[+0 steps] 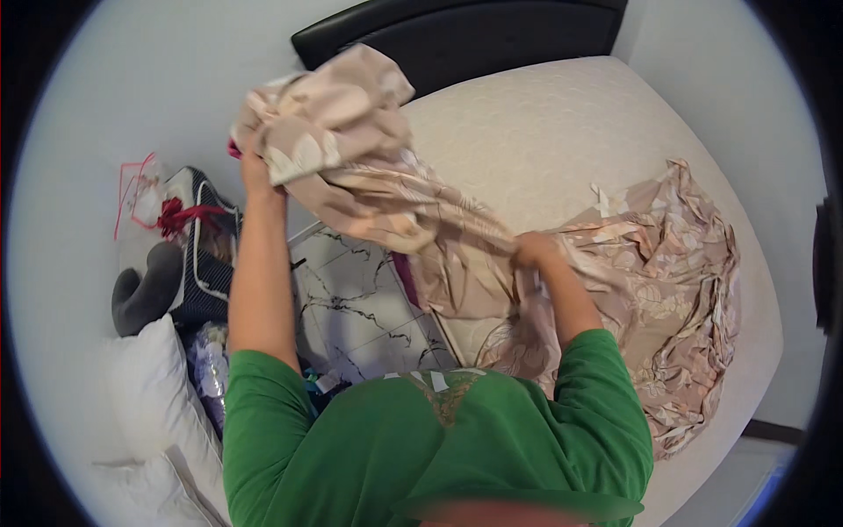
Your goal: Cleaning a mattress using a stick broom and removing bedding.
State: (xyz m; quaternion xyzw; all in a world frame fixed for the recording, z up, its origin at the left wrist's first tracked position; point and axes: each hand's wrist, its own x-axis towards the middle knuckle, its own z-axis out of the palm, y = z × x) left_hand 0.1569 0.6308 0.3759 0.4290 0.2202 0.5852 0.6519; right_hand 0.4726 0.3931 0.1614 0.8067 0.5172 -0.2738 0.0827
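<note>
A beige-pink floral bed sheet (645, 307) lies crumpled over the right side of the bare mattress (527, 123) and stretches up to the left. Raised at the upper left, my left hand (261, 167) is closed on a thick bunch of it, with most of the fingers hidden behind the cloth. My right hand (536, 253) grips the sheet's middle, low over the mattress's left edge. Between the hands the cloth hangs in folds, slightly blurred. A magenta edge shows beside my left hand and another below the folds.
A black headboard (474, 39) stands at the far end of the mattress. Marble-patterned floor (360, 290) shows on the left. Along the left wall are a dark striped bag (206, 285) with a red bow, a grey neck pillow (145, 290) and white pillows (158, 386).
</note>
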